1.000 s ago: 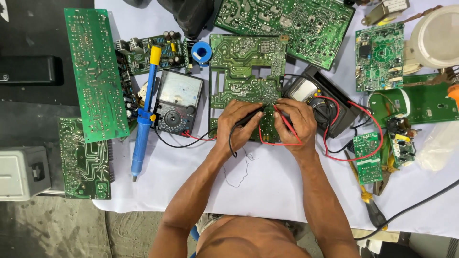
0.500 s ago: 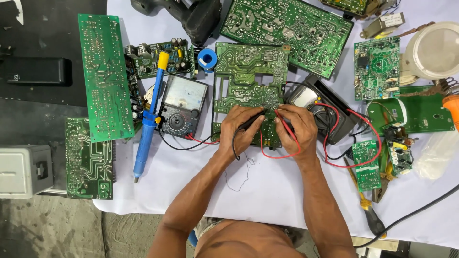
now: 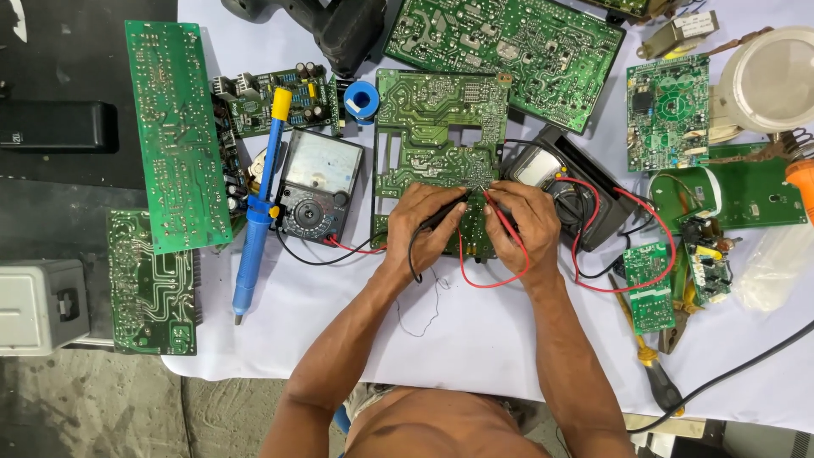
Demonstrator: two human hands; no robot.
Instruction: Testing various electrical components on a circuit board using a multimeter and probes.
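Note:
A green circuit board [image 3: 437,136] lies solder side up in the middle of the white-covered table. My left hand [image 3: 421,227] grips a black test probe [image 3: 445,213] with its tip on the board's lower part. My right hand [image 3: 527,227] grips a red test probe [image 3: 498,216], its tip close beside the black one. Red and black leads [image 3: 593,284] run from the probes to a dark multimeter [image 3: 555,174] just right of the board.
An analog meter [image 3: 315,184] and a blue desoldering pump [image 3: 259,212] lie to the left. Several more green boards [image 3: 174,136] surround the work area. A solder spool [image 3: 361,100], small boards [image 3: 649,284], a screwdriver [image 3: 653,369] and a white round lamp [image 3: 776,76] are nearby.
Both hands stay on the board with the probes held. The view has shifted slightly, so everything sits a little lower in the picture.

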